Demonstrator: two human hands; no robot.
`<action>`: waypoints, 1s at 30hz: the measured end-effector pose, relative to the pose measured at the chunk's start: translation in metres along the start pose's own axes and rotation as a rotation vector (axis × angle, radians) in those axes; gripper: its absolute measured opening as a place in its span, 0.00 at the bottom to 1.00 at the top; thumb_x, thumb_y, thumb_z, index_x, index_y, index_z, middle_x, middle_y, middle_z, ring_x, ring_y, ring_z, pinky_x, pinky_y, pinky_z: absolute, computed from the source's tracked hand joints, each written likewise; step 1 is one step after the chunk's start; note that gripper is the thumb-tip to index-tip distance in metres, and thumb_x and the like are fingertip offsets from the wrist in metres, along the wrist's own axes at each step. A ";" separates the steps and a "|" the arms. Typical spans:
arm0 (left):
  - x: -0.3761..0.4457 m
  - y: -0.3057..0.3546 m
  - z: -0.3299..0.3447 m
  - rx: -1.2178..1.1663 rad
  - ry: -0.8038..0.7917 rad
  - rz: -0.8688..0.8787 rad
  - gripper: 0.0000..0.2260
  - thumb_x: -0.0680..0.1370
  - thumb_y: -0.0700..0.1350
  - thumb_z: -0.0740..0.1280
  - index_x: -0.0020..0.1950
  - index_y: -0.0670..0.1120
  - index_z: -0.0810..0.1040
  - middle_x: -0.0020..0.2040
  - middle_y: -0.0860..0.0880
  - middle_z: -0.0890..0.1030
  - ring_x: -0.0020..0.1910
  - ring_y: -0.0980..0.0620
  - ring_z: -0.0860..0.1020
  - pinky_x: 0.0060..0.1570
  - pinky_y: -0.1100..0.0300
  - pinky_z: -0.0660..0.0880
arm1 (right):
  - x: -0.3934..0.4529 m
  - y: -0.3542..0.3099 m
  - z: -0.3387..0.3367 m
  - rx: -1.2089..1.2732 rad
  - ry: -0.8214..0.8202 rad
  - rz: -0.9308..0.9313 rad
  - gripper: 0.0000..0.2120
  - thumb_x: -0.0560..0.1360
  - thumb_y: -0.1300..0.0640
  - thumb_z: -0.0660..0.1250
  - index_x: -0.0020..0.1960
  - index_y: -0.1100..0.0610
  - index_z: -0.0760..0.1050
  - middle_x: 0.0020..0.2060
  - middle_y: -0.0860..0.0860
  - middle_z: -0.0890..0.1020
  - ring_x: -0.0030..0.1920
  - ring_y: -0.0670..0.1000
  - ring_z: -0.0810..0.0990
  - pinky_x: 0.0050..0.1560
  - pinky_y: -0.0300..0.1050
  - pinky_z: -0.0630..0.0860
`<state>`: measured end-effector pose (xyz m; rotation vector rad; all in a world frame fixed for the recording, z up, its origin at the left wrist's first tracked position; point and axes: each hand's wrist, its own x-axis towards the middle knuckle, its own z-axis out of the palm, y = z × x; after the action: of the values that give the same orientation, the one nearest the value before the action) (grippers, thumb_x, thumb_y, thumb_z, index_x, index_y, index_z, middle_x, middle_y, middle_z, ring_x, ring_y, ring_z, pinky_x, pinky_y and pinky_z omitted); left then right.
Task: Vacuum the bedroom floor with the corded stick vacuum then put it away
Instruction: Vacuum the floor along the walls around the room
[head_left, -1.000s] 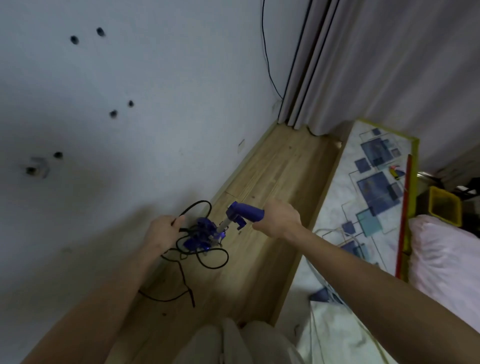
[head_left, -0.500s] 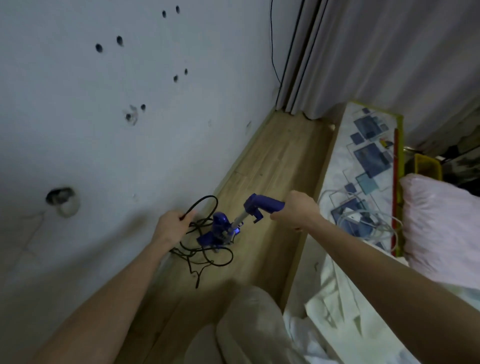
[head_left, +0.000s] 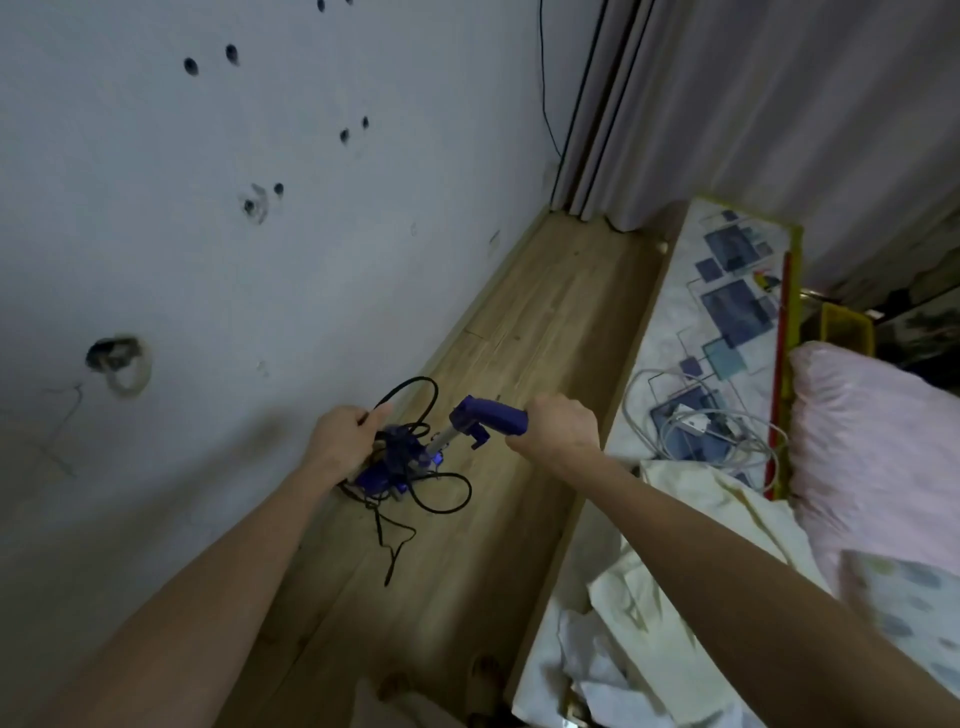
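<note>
down low, the purple stick vacuum (head_left: 410, 457) stands on a narrow strip of wooden floor (head_left: 545, 332), hemmed by the grey wall (head_left: 208, 260) on one side and the bed edge (head_left: 608, 431) on the other. right hand (head_left: 563, 431) grips its handle; left hand (head_left: 343, 436) holds the black cord (head_left: 431, 499), looped around the body. open floor runs ahead to the curtain (head_left: 727, 104).
</note>
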<state>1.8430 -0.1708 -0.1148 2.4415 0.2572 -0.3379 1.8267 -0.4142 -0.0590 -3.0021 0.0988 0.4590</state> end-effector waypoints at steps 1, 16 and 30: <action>-0.002 0.001 0.001 0.001 0.006 -0.007 0.25 0.81 0.58 0.57 0.30 0.44 0.67 0.27 0.47 0.70 0.27 0.50 0.69 0.29 0.59 0.63 | 0.004 -0.001 -0.001 -0.012 0.003 -0.019 0.11 0.76 0.52 0.67 0.55 0.56 0.75 0.37 0.50 0.78 0.38 0.48 0.79 0.43 0.42 0.79; -0.015 0.006 0.017 -0.029 0.036 -0.081 0.23 0.82 0.54 0.57 0.30 0.44 0.69 0.26 0.48 0.70 0.25 0.51 0.67 0.28 0.59 0.63 | 0.039 0.039 -0.035 -0.055 -0.038 -0.192 0.15 0.75 0.50 0.69 0.58 0.56 0.72 0.41 0.51 0.78 0.42 0.49 0.79 0.49 0.45 0.79; -0.004 0.007 0.020 -0.054 0.017 -0.128 0.21 0.83 0.52 0.58 0.33 0.44 0.71 0.29 0.48 0.72 0.28 0.51 0.71 0.30 0.59 0.67 | 0.068 0.044 -0.023 -0.100 0.006 -0.249 0.13 0.75 0.48 0.68 0.55 0.55 0.75 0.38 0.49 0.78 0.38 0.48 0.79 0.42 0.42 0.77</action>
<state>1.8376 -0.1891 -0.1246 2.3811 0.4260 -0.3619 1.8949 -0.4638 -0.0618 -3.0547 -0.3037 0.4395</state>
